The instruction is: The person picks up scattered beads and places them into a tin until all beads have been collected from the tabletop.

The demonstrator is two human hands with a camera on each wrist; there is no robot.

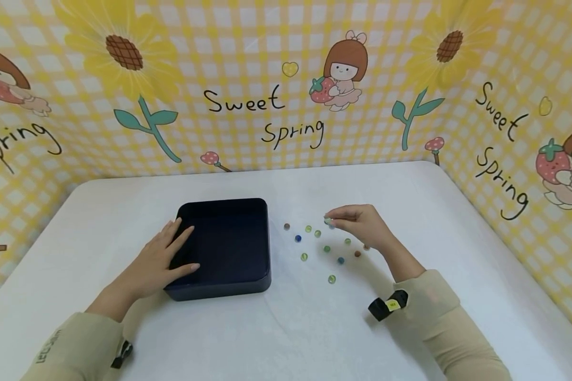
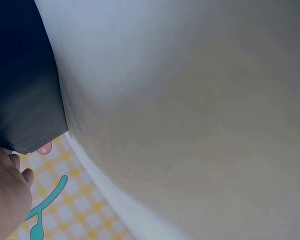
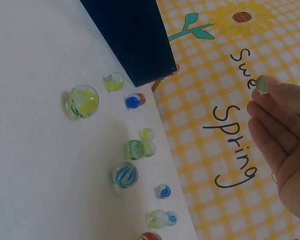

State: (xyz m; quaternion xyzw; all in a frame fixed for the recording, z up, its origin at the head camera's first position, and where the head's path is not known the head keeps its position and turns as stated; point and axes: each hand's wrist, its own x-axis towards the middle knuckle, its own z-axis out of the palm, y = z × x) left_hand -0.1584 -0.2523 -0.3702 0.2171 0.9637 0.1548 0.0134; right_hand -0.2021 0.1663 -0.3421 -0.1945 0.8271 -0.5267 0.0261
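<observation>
My right hand (image 1: 364,225) pinches a green glass marble (image 3: 262,85) between thumb and fingertips, raised above the table. Below and beside it, several loose marbles lie scattered, among them a dark blue marble (image 1: 298,238), a green marble (image 1: 327,248), a teal marble (image 1: 340,260) and a yellow-green marble (image 1: 332,279). To their left stands a dark navy square box (image 1: 219,290) with its top uncovered. My left hand (image 1: 154,262) rests on the box's left rim, fingers spread and reaching over it. In the left wrist view only part of that hand shows, beside the box wall.
A white cloth (image 1: 286,338) covers the table. Yellow checked fabric (image 1: 248,47) with printed flowers and figures rises behind the table and along both sides. A black strap device (image 1: 388,305) sits at the right sleeve cuff.
</observation>
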